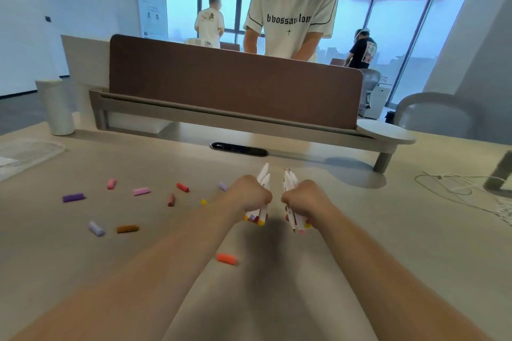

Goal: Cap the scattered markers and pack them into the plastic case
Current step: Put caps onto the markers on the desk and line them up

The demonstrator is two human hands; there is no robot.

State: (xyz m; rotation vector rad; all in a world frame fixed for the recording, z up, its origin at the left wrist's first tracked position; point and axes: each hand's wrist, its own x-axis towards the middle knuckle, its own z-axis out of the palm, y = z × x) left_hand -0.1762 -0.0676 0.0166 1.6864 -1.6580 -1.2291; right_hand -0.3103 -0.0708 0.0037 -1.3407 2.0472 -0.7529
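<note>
In front of the brown divider (235, 83), toward its right end, your surface (374, 230) is open up to the tangled cables (457, 191). Toward its left end, loose caps (141, 191) dot the way, with the plastic case (30, 152) past them and a white cylinder (56, 108) beside that end.

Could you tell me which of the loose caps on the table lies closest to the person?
The orange cap, lying alone between the forearms; all the others sit farther away on the left.
</note>
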